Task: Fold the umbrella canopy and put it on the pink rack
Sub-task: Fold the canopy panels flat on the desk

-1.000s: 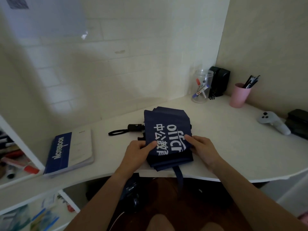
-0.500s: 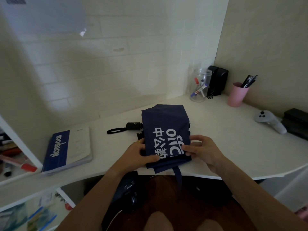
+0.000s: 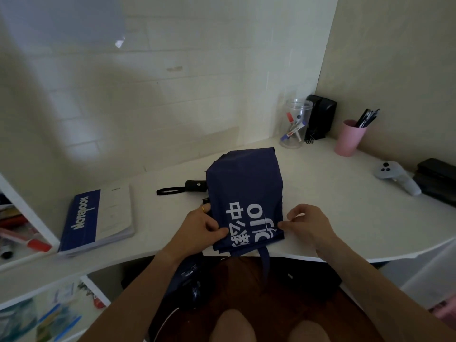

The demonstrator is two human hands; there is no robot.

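A navy umbrella canopy point(image 3: 244, 183) with white lettering lies folded flat on the white desk point(image 3: 320, 206), its near edge at the desk's front. My left hand point(image 3: 201, 229) pinches the canopy's near left side, thumb on top. My right hand point(image 3: 307, 224) pinches the near right corner with fingertips. The umbrella's black handle point(image 3: 196, 186) with a wrist loop sticks out to the left. A navy strap point(image 3: 265, 264) hangs over the desk edge. A pink object point(image 3: 444, 311) shows at the bottom right edge; I cannot tell whether it is the rack.
A blue and white notebook point(image 3: 96, 220) lies at the left. At the back right stand a clear jar of markers point(image 3: 296, 124), a black speaker point(image 3: 320, 117) and a pink pen cup point(image 3: 350, 137). A grey controller point(image 3: 397, 176) and black case point(image 3: 436, 178) lie at the right.
The canopy's near edge has been pulled toward me and folded, hiding part of the lettering. My right hand shifted from lying flat on the cloth to pinching its corner.
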